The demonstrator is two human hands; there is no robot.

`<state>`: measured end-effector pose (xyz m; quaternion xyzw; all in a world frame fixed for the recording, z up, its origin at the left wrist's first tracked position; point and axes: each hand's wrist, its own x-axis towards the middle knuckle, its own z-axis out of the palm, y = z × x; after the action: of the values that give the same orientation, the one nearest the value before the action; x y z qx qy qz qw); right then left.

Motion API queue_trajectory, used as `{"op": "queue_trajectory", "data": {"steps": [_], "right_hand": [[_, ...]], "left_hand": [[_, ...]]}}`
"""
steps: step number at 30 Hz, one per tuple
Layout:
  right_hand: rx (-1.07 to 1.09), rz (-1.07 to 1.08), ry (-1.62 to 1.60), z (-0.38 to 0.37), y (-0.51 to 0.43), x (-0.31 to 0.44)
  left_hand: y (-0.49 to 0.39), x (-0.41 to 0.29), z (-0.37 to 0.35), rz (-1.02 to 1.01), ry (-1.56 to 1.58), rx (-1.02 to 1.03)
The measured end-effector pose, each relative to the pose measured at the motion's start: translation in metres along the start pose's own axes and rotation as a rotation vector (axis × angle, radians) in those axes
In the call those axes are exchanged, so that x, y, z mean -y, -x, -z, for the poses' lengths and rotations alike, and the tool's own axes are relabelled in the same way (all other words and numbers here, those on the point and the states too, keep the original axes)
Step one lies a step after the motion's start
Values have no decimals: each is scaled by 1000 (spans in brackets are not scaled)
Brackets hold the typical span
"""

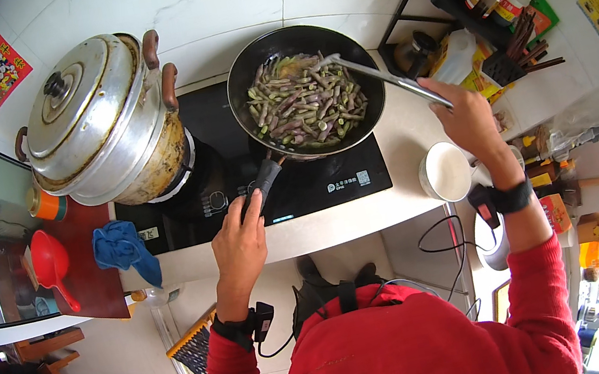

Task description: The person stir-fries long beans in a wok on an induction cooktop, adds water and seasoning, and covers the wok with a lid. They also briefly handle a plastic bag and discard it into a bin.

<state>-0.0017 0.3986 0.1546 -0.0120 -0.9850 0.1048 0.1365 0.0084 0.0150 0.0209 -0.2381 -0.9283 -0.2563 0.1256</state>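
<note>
A black wok (236, 78) full of cut purple-green beans (309, 107) sits on the right side of a black glass cooktop (333, 172). My left hand (240, 239) grips its dark handle (267, 179) at the near end. Above the wok's right rim, my right hand (465, 119) holds a metal spatula (391, 77) by its handle. The spatula's head reaches the beans near the far right part of the pan. Some yellowish food (293, 66) shows at the back of the wok; what it is I cannot tell.
A large aluminium steamer pot (90, 122) stands left of the wok. A blue cloth (124, 251) hangs over the counter's front edge, near a red ladle (50, 261). On the right are a white bowl (445, 172), a black rack (435, 1) with bottles, and a chopstick holder (500, 69).
</note>
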Motion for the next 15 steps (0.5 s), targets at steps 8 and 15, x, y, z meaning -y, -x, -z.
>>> {"op": "queue_trajectory", "data": {"steps": [8,15], "right_hand": [[62,-61,67,-19,26,17],[-41,-51,-57,-66,-12,20]], "left_hand": [[-1,0,3,1,12,25],[1,0,2,-2,-14,11]]}}
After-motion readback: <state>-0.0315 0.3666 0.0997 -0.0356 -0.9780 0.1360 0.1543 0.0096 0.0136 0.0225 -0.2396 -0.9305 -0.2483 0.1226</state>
